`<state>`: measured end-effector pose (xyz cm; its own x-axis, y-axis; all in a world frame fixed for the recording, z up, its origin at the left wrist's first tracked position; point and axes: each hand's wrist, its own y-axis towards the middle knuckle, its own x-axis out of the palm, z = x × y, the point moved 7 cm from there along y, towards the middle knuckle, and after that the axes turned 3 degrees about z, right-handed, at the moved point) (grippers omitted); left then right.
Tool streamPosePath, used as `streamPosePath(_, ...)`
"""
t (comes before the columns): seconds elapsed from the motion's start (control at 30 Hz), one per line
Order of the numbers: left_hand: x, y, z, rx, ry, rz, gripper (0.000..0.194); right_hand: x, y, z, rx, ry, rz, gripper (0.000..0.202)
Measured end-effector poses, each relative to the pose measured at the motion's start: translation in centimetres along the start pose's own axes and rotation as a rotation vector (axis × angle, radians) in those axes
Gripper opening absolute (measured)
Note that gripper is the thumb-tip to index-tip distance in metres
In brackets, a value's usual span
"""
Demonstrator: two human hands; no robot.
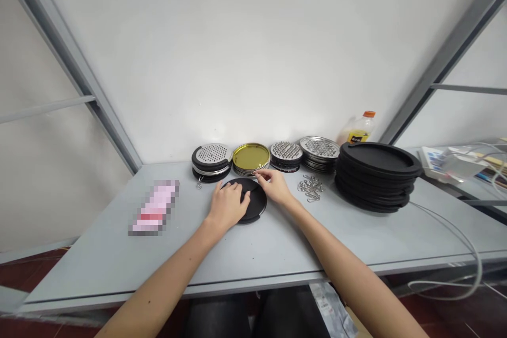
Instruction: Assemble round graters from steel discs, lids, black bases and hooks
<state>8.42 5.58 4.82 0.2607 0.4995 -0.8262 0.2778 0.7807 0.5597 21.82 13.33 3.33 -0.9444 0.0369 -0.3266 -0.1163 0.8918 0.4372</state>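
Observation:
My left hand (229, 205) lies over a round black disc (257, 203) flat on the table, its fingers spread across the disc's far left part and the thumb apart. Part of the disc is hidden under this hand. My right hand (273, 185) reaches just past the disc's far right edge. Its thumb and forefinger are pinched at the front rim of a stack of round metal discs topped by a gold one (251, 157); which piece they grip I cannot tell. Left of that stack sits a grater disc with holes (214, 154) on a black ring, a small clip beside it.
Rightward stand spiked metal discs (285, 152), grater discs (319, 148), a pile of metal hooks (311, 188) and a tall stack of black rings (376, 179). A bottle (361, 127) is behind. A blurred pink object (155, 208) lies left. A white cable (477, 269) hangs right.

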Motion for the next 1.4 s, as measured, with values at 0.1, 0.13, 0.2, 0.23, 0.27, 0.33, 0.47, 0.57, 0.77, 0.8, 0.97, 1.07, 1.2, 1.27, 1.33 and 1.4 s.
streamPosePath(0.1, -0.6, -0.2, -0.3, -0.075, 0.032, -0.032, 0.031, 0.1, -0.3, 0.0, 0.014, -0.118, -0.015, 0.025)
streamPosePath(0.13, -0.9, -0.3, -0.7, -0.111, 0.016, -0.044, 0.033, 0.2, -0.3, 0.0, 0.012, -0.137, -0.024, 0.025)
streamPosePath(0.2, -1.6, -0.3, -1.7, -0.142, -0.076, -0.042, 0.030, 0.4, -0.4, -0.2, 0.000, -0.130, -0.047, 0.024)
streamPosePath(0.23, -1.9, -0.2, -1.7, -0.072, -0.164, -0.044, 0.026, 0.6, -0.5, -0.2, -0.008, -0.114, -0.060, 0.023)
streamPosePath(0.27, -2.2, -0.1, -1.5, 0.039, -0.252, -0.064, 0.027, 0.7, -0.5, -0.2, -0.012, -0.099, -0.073, 0.023)
streamPosePath(0.33, -2.1, -0.1, -1.6, 0.202, -0.402, -0.166, 0.037, 0.9, -0.5, -0.1, -0.009, -0.080, -0.096, 0.025)
streamPosePath(0.47, -0.7, -0.4, -3.2, 0.197, -0.545, -0.378, 0.055, 0.8, -0.4, 0.0, 0.011, -0.068, -0.098, 0.027)
streamPosePath(0.57, 0.0, -0.7, -3.5, 0.160, -0.514, -0.427, 0.058, 0.7, -0.4, -0.2, 0.003, -0.072, -0.089, 0.027)
streamPosePath(0.77, 0.0, -0.7, -2.7, 0.057, -0.276, -0.391, 0.058, 0.6, -0.4, -0.5, -0.014, -0.122, -0.072, 0.021)
streamPosePath(0.8, -0.2, -0.6, -2.4, 0.053, -0.207, -0.362, 0.057, 0.6, -0.4, -0.5, -0.016, -0.123, -0.073, 0.017)
streamPosePath(0.97, -1.4, -0.7, -1.2, 0.052, 0.004, -0.244, 0.047, 0.9, -0.5, -0.6, -0.052, -0.143, -0.100, 0.011)
streamPosePath(1.07, -1.4, -0.6, -2.1, -0.007, -0.067, -0.198, 0.037, 1.1, -0.6, -0.8, -0.077, -0.139, -0.111, 0.011)
streamPosePath(1.2, -0.5, -0.2, -4.2, -0.131, -0.204, -0.124, 0.030, 1.2, -0.6, -1.1, -0.111, -0.124, -0.114, 0.011)
streamPosePath(1.27, 0.3, -0.2, -4.6, -0.151, -0.263, -0.148, 0.032, 1.4, -0.7, -1.0, -0.103, -0.109, -0.127, 0.012)
streamPosePath(1.33, 0.8, -0.3, -4.6, -0.146, -0.316, -0.168, 0.031, 1.5, -0.7, -1.0, -0.099, -0.103, -0.132, 0.014)
streamPosePath(1.4, 1.0, -0.3, -4.4, -0.131, -0.349, -0.161, 0.030, 1.5, -0.8, -1.0, -0.108, -0.114, -0.130, 0.015)
